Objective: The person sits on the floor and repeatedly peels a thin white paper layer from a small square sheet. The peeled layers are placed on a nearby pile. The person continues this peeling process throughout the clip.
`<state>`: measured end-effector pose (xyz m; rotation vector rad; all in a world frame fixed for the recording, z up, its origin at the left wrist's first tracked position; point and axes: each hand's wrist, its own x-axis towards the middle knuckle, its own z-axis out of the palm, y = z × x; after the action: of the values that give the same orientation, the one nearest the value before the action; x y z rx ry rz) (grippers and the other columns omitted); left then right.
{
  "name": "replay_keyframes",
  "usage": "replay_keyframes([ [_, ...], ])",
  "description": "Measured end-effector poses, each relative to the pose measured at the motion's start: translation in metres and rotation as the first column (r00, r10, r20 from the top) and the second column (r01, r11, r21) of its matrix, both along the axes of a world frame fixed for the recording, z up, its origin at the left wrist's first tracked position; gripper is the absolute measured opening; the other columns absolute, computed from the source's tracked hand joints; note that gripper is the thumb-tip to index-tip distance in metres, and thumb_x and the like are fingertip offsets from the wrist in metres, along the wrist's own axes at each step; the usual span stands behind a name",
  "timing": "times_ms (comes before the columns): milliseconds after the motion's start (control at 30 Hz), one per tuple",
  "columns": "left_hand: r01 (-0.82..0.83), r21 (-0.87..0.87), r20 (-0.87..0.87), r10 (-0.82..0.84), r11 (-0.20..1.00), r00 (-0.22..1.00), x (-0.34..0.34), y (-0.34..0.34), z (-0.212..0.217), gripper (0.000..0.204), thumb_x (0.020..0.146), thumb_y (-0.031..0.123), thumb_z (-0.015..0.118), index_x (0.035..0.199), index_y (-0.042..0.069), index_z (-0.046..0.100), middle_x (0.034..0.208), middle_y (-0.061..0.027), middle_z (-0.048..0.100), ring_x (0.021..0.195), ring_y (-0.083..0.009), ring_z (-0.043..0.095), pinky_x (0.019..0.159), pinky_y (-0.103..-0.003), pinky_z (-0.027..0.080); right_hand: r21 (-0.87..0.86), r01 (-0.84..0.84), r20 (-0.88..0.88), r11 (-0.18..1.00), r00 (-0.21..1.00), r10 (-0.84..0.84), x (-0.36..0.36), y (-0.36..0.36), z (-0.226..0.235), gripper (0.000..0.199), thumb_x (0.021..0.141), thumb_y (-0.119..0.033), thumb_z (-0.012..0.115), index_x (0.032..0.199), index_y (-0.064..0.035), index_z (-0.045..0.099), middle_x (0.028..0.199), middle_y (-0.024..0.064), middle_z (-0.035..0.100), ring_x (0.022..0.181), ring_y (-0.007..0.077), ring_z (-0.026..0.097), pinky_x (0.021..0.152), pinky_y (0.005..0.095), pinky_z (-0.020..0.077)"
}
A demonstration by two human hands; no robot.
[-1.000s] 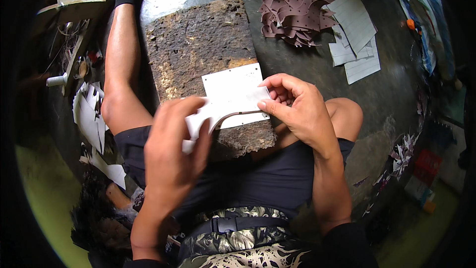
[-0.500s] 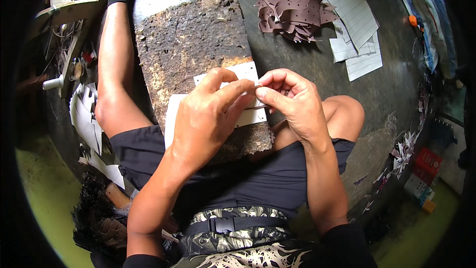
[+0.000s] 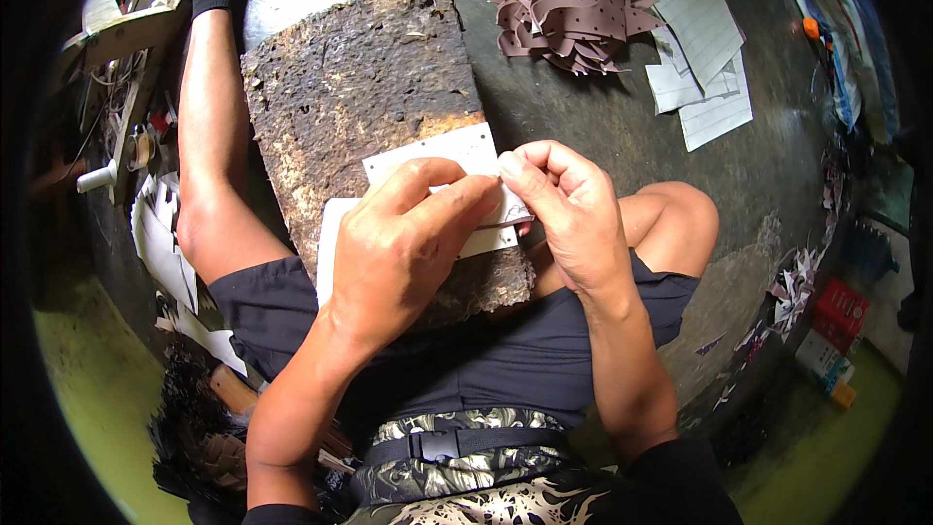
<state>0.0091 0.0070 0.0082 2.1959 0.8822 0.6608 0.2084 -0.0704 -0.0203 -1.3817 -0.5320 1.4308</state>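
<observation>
Since the earlier frame, left hand point(image 3: 408, 233) slid down over the white flat card template point(image 3: 437, 160) on the rough brown worn cutting board point(image 3: 360, 97). Right hand point(image 3: 569, 209) pinches its right edge. Hands together; best keep card pressed flat, fingers steady.

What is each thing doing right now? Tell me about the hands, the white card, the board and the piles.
Left hand: fingers pinched on the white card.
Right hand: fingertips pinched on the card's right edge.
White card: flat on the board, held by both hands.
Rough brown board: lying across the lap.
Brown punched pieces: heaped, untouched.
White sheets: stacked loosely, overlapping.
</observation>
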Motion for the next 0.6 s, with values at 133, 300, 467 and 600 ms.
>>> replay_keyframes([
  [133,0.005,0.020,0.004,-0.005,1.000,1.000,-0.0006,-0.0019,-0.0031,0.029,0.094,0.006,0.090,0.123,0.009,0.086,0.110,-0.0083,0.077,0.083,-0.0248,0.078,0.072,-0.040,0.063,-0.014,0.041,0.070,0.999,0.997,-0.040,-0.0071,0.0009,-0.0007,0.019,0.115,-0.020,0.077,0.115,-0.0005,0.079,0.094,-0.0050,0.072,0.080,0.0003,0.060,0.069,0.0204,0.0500],
  [300,0.008,0.024,0.013,-0.009,1.000,1.000,-0.0011,-0.0021,-0.0049,0.032,0.093,0.005,0.090,0.124,0.009,0.086,0.110,-0.0077,0.077,0.081,-0.0234,0.076,0.071,-0.038,0.062,-0.020,0.067,0.140,0.998,0.988,-0.064,-0.0102,0.0004,0.0007,0.022,0.114,-0.021,0.080,0.108,0.0002,0.079,0.084,-0.0073,0.067,0.074,-0.0011,0.054,0.063,0.0217,0.0454],
  [467,0.027,0.073,-0.019,-0.026,0.997,0.999,-0.0010,-0.0038,-0.0026,0.036,0.091,0.004,0.090,0.127,0.008,0.085,0.110,-0.0069,0.076,0.081,-0.0225,0.074,0.071,-0.039,0.061,0.093,0.025,0.315,0.995,0.948,-0.053,-0.0102,0.0022,-0.0002,0.022,0.116,-0.020,0.078,0.108,0.0011,0.078,0.082,-0.0069,0.066,0.075,0.0008,0.054,0.063,0.0235,0.0468],
  [600,0.031,0.108,-0.036,-0.028,0.994,0.999,0.0009,-0.0041,-0.0013,0.037,0.091,0.005,0.090,0.127,0.009,0.085,0.111,-0.0057,0.075,0.080,-0.0221,0.072,0.070,-0.039,0.061,0.081,-0.018,0.325,0.997,0.945,-0.009,-0.0063,0.0014,-0.0026,0.024,0.117,-0.021,0.076,0.109,0.0017,0.076,0.082,-0.0053,0.065,0.075,0.0025,0.054,0.064,0.0256,0.0464],
])
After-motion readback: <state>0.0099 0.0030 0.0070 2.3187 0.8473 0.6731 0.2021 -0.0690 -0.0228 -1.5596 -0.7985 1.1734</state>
